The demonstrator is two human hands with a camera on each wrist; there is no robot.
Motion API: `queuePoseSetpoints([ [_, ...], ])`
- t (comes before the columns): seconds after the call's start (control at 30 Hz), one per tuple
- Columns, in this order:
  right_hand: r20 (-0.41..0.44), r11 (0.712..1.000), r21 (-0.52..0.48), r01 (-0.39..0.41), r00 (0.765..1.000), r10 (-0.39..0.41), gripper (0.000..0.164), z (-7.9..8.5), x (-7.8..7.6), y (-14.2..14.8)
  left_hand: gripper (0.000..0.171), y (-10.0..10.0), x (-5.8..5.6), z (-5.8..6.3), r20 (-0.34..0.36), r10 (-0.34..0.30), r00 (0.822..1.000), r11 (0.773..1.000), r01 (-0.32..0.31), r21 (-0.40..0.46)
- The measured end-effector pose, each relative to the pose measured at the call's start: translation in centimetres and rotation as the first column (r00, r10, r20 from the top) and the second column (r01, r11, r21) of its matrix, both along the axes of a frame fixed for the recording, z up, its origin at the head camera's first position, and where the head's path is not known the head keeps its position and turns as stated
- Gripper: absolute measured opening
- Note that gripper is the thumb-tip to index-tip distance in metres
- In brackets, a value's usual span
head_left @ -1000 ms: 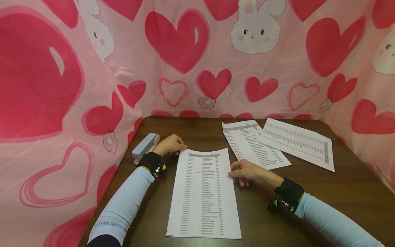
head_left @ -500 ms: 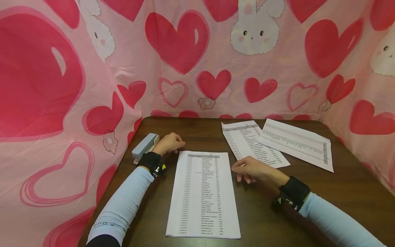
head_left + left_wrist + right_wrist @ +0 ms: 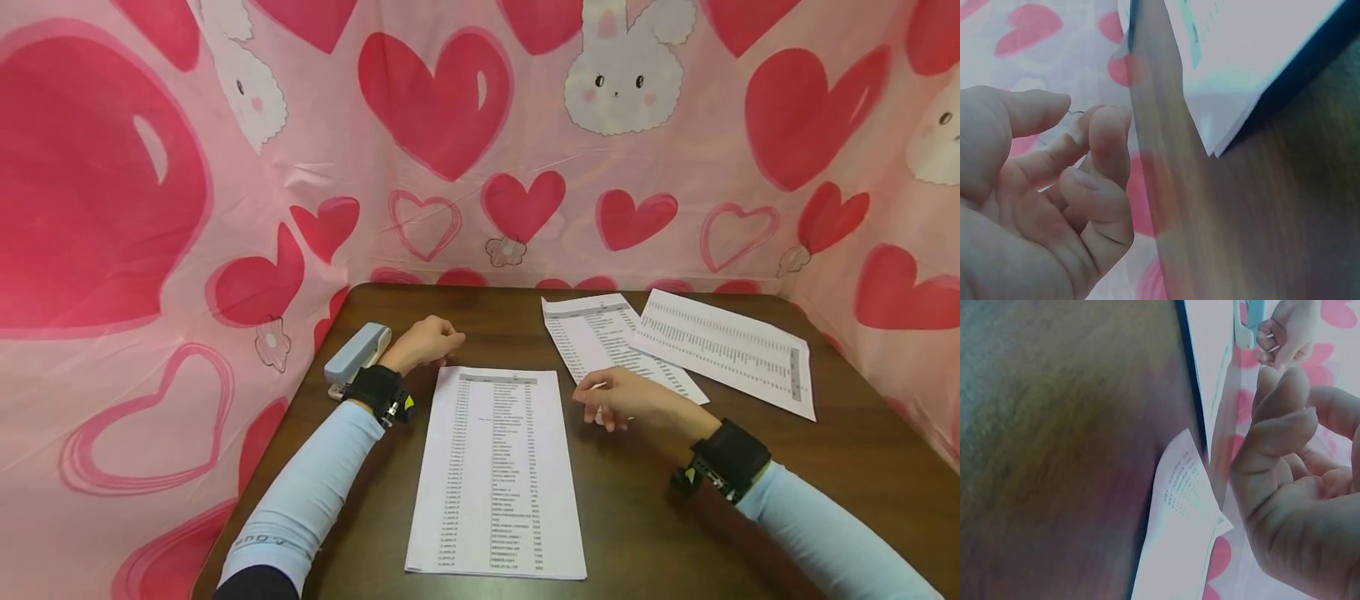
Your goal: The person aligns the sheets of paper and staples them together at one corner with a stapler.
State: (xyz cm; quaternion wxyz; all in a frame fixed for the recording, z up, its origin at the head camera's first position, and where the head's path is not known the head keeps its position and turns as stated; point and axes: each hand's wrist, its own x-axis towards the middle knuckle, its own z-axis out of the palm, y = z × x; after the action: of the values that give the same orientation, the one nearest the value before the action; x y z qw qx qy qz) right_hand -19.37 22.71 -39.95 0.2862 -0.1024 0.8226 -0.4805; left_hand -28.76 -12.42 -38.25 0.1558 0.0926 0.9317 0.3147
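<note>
A stack of printed sheets (image 3: pixel 495 475) lies squared on the brown table, its long side running toward the person. Just beyond its far left corner hovers my left hand (image 3: pixel 426 342), fingers loosely bent and nothing seen between them. In the left wrist view this hand (image 3: pixel 1054 194) is apart from the paper corner (image 3: pixel 1213 125). To the right of the stack is my right hand (image 3: pixel 626 398), overlapping the near edge of another printed sheet (image 3: pixel 592 333) in the head view. Its fingers (image 3: pixel 1275 440) curl loosely and hold nothing in the right wrist view.
A light blue and white stapler (image 3: pixel 357 354) stands at the table's left edge, beside the left wrist. At the back right, a second loose printed sheet (image 3: pixel 727 354) overlaps the first at an angle. Pink heart-patterned cloth (image 3: pixel 450 217) walls the table (image 3: pixel 480 321) behind and on both sides.
Both hands have let go of the stack's edges. My right hand has drawn away to the right and farther back; the left has lifted slightly off the corner. The top sheet's far edge lies flatter.
</note>
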Motion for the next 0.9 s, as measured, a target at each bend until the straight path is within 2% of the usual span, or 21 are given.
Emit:
queuePoseSetpoints([
  [0.13,-0.005,1.0,0.007,-0.015,1.0,0.015,0.037,0.4,-0.4,0.1,0.039,0.4,0.1,0.2,0.025,0.03,0.999,0.999,-0.03,0.012],
  [0.27,-0.031,1.0,0.015,-0.024,0.999,0.024,0.038,0.7,-0.8,0.4,0.039,1.0,-0.1,0.4,0.028,0.029,0.999,0.999,-0.029,0.019],
  [0.6,-0.046,1.0,0.02,0.016,0.999,-0.015,0.041,1.4,-1.7,1.9,0.038,3.2,-0.4,0.8,0.08,0.033,0.996,0.998,-0.037,0.054],
  [0.9,-0.023,0.998,0.027,0.049,0.999,-0.049,0.043,1.7,-2.4,3.0,0.041,4.8,0.0,1.4,0.091,0.0,0.996,0.997,-0.008,0.082],
])
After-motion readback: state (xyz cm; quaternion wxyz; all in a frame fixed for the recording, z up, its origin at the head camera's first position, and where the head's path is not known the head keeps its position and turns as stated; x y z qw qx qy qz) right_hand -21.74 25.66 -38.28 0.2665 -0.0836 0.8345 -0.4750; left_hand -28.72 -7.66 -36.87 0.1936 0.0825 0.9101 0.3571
